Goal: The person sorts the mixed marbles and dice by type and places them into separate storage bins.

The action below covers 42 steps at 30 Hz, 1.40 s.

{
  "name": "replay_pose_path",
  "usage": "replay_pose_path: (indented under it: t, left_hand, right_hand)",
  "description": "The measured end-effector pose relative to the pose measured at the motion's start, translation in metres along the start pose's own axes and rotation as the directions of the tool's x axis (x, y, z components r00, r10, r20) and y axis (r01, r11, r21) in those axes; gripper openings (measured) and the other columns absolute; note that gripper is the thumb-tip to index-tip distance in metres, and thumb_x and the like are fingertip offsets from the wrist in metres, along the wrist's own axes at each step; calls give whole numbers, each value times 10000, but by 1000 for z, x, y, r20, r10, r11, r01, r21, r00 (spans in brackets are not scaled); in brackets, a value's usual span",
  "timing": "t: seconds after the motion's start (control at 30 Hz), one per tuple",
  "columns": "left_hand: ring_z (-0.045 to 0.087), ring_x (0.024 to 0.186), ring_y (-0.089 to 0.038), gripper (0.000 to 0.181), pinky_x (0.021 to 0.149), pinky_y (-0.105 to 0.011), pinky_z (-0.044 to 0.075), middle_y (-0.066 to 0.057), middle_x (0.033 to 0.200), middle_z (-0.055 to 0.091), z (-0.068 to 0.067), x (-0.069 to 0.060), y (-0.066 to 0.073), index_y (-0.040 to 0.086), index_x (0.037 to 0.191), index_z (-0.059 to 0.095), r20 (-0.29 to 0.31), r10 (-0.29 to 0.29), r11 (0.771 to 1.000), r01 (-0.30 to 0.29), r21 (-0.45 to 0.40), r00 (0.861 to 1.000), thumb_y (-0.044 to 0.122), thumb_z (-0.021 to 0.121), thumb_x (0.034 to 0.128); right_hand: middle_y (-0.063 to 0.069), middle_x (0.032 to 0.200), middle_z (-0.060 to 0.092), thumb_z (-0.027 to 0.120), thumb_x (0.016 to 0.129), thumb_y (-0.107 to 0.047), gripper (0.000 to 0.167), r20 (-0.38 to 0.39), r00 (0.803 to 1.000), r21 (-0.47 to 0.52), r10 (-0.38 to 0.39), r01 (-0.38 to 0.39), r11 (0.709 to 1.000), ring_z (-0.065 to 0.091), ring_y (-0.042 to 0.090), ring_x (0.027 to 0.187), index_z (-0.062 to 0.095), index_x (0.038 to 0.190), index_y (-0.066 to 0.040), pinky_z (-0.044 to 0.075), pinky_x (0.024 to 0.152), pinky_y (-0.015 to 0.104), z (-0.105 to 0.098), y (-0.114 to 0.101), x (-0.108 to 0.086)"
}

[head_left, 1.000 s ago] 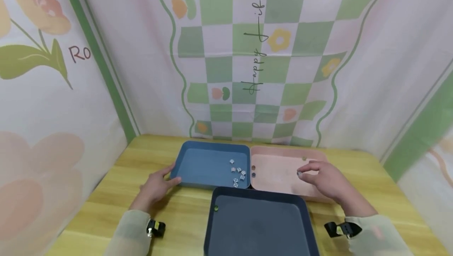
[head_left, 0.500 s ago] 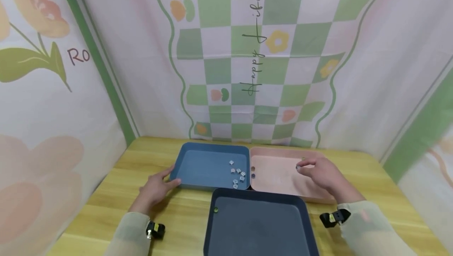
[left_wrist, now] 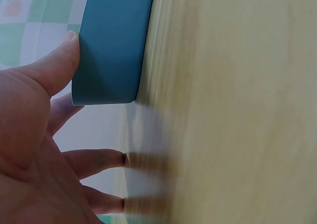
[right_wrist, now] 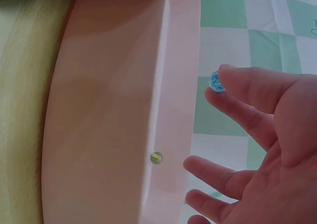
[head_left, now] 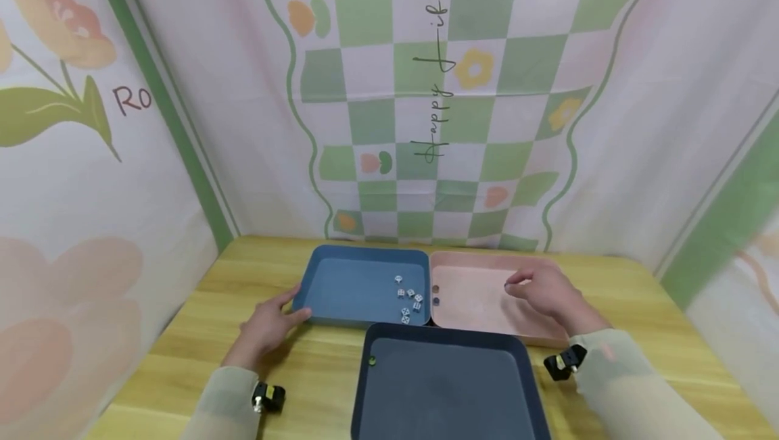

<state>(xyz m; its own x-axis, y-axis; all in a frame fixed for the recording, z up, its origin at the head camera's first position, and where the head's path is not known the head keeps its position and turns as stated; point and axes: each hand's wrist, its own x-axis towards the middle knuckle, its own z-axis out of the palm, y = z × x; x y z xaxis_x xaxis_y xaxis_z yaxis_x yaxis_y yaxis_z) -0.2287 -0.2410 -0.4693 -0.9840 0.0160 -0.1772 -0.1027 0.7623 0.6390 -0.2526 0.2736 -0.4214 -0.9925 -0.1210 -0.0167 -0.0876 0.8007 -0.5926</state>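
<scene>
My right hand (head_left: pixel 544 291) is above the pink tray (head_left: pixel 471 311), pinching a clear marble with a blue pattern (right_wrist: pixel 214 82) between thumb and index finger; its other fingers are spread. A yellow-green marble (right_wrist: pixel 156 158) sits in the pink tray in the right wrist view, hidden behind the hand in the head view. Along that tray's left wall lie a brownish marble (head_left: pixel 435 288) and a dark blue marble (head_left: pixel 436 301). My left hand (head_left: pixel 268 322) rests against the near left corner of the blue tray (head_left: pixel 341 291), thumb at its rim, fingers fairly straight.
Several white dice (head_left: pixel 410 293) lie in the right part of the blue tray. A dark grey tray (head_left: pixel 444 386) stands in front, with a green marble (head_left: pixel 372 361) near its left wall. The wooden table (head_left: pixel 304 386) ends at a patterned curtain (head_left: pixel 420 197).
My right hand has moved slightly left over the pink tray with the marble pinched, covering the yellow-green marble in the head view. My left hand has stayed at the blue tray's corner.
</scene>
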Motion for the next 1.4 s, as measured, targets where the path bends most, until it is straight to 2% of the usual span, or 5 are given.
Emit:
replay_pose_path:
  t: [0.2,0.53,1.0,1.27,1.4]
  left_hand:
    - [102,1410,-562,716,936,-827,-97,-198,1541,359,1,0,-2,303,1567,328,-3,-7,1000,7,-17,1000,543,609,953]
    - [91,1412,-562,710,931,-824,-108,-201,1551,338,0,2,0,314,1571,312,-8,8,1000,-8,-8,1000,548,590,961]
    - [51,1404,-582,713,936,-829,-96,-198,1550,341,2,1,-5,309,1568,321,6,-1,1000,1,-15,1000,548,599,957]
    - [65,1407,-578,719,930,-832,-103,-192,1552,348,2,0,-6,312,1573,315,-2,12,1000,-12,-9,1000,569,583,957]
    - [106,1414,-557,716,937,-830,-96,-197,1548,351,2,1,0,308,1573,313,-2,13,1000,-13,-8,1000,556,587,960]
  right_hand:
    - [164,1101,691,727,908,-223,174,-24,1000,-43,-3,2,999,557,417,1102,784,959,-67,465,864,535,4,2,4]
    - [210,1300,620,622,990,-321,407,-111,993,-92,-29,19,996,475,471,1252,674,1275,-36,373,954,686,4,1,8]
    - [249,1385,537,560,1009,-432,533,-78,997,-56,26,-30,998,434,499,1270,611,1353,-28,372,965,676,6,5,3]
    - [227,1426,506,535,967,-592,611,-57,992,-86,109,-113,990,336,577,1285,626,1366,-138,105,840,896,1,-6,-2]
    - [285,1462,431,540,958,-604,598,-67,994,-131,87,-96,987,271,567,1335,648,1351,-166,151,842,882,-2,-21,-2]
